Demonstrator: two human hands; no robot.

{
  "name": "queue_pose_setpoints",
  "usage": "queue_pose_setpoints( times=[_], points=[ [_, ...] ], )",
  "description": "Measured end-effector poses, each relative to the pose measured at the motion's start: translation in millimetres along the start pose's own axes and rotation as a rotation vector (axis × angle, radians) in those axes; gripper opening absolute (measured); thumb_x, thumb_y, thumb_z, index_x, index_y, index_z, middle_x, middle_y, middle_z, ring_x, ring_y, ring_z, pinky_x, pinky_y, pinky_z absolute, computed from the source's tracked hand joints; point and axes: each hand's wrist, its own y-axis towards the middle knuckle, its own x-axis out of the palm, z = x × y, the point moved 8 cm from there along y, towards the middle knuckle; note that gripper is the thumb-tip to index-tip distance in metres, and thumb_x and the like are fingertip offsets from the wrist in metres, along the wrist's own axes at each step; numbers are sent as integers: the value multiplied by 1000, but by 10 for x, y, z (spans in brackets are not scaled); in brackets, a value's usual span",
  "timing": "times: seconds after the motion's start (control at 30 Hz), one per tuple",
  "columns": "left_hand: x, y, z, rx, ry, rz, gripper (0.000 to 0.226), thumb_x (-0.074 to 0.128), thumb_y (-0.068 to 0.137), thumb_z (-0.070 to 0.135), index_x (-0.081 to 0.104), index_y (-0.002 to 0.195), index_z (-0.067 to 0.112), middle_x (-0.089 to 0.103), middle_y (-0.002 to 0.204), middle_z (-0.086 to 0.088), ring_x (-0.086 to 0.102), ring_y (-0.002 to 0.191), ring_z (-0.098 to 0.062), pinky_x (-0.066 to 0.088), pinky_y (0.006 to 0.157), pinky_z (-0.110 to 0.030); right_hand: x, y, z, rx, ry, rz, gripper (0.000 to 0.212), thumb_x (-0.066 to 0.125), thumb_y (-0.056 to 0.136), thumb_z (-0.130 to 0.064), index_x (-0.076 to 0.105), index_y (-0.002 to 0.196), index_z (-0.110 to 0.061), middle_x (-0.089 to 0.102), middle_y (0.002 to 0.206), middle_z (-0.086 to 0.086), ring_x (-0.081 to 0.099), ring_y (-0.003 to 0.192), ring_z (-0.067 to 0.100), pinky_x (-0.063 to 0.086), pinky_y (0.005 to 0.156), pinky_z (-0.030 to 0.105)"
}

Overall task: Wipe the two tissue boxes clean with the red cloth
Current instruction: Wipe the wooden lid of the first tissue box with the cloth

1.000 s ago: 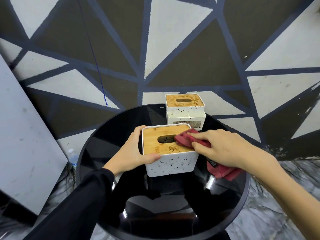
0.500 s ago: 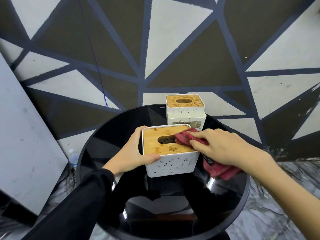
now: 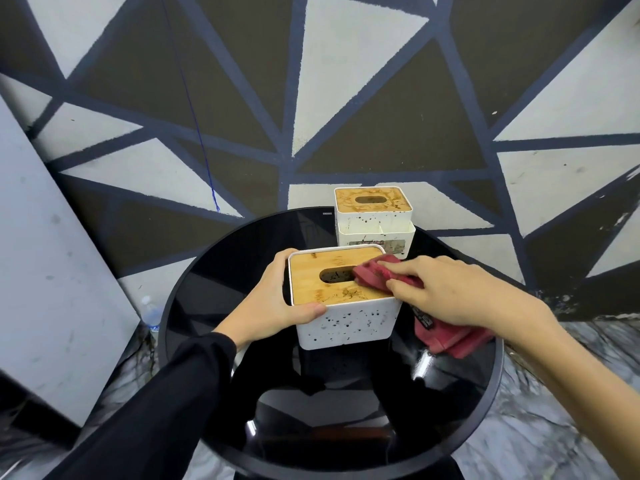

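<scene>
Bamboo on the lid of the near tissue box (image 3: 341, 299) carries dark scribbled marks along its lower edge, and the white wall below is speckled with dark spots, so by my reading this box is far from clean. It stands at the centre of the frame on a glossy black round table (image 3: 221, 258). The left hand (image 3: 273, 303) grips its left side, thumb curled over the near rim and fingers wrapped round the far corner. The right hand (image 3: 446, 292) holds the red cloth (image 3: 375, 273) bunched under bent fingers, pressing it on the right part of the lid beside the oval slot; the rest of the cloth hangs off the box's right side toward the lower right.

The far tissue box (image 3: 374, 220) sits just above the near one in the frame, also stained on lid and walls, and looks untouched.

Risks as I judge them: the wadded cloth could snag in the slot and lift the lid. A hard sideways stroke could slide the light box on the slick glass if the left grip slackens, knocking the far box toward the table's edge. The trailing cloth could drag across the glass
</scene>
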Motion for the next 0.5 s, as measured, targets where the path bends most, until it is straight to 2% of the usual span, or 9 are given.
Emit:
queue_pose_setpoints(
  times=[0.1, 0.23, 0.33, 0.37, 0.43, 0.47, 0.5],
  points=[
    [3, 4, 31, 2, 17, -14, 99, 86, 64, 65, 32, 144, 44, 50, 144, 15, 54, 133, -8, 53, 110, -44, 21, -253, -36, -5, -21, -3, 45, 34, 106, -57, 38, 151, -56, 54, 94, -14, 58, 95, 22, 43, 81, 38],
    [-3, -14, 31, -10, -1, -3, 102, 87, 63, 67, 32, 146, 44, 51, 144, 15, 54, 133, -7, 52, 111, -44, 15, -352, -83, 13, -1, 33, 44, 33, 107, -56, 38, 150, -58, 65, 122, -13, 64, 110, 23, 49, 86, 41],
    [11, -42, 87, -35, -9, 32, 95, 84, 59, 69, 32, 137, 53, 51, 141, 18, 52, 132, -2, 50, 112, -42, 57, -284, -41, 49, 4, 109, 45, 33, 106, -58, 41, 150, -56, 69, 121, -10, 66, 107, 24, 48, 78, 40],
    [23, -60, 114, -45, 7, 39, 90, 82, 58, 70, 31, 131, 58, 50, 139, 24, 47, 133, 4, 45, 117, -43, 73, -261, -28, 62, 5, 132, 45, 33, 106, -59, 41, 150, -55, 69, 122, -9, 66, 108, 25, 48, 77, 40],
    [31, -92, 138, -33, 67, 44, 86, 76, 56, 73, 28, 126, 60, 40, 134, 42, 24, 136, 23, 17, 131, -46, 96, -203, -15, 83, 3, 160, 46, 34, 106, -59, 41, 151, -53, 68, 128, -8, 65, 113, 27, 44, 76, 39],
    [34, -111, 121, -28, 90, 41, 90, 74, 57, 75, 26, 130, 57, 32, 136, 49, 8, 140, 24, 0, 133, -47, 95, -166, -15, 87, 6, 167, 47, 35, 106, -58, 41, 152, -53, 67, 130, -8, 65, 114, 28, 43, 76, 39],
    [33, -129, 88, -31, 107, 38, 98, 73, 57, 78, 25, 138, 52, 24, 144, 49, -9, 146, 18, -11, 131, -49, 91, -121, -11, 83, 13, 172, 47, 36, 106, -57, 41, 152, -52, 66, 132, -8, 65, 113, 28, 44, 75, 39]
  ],
)
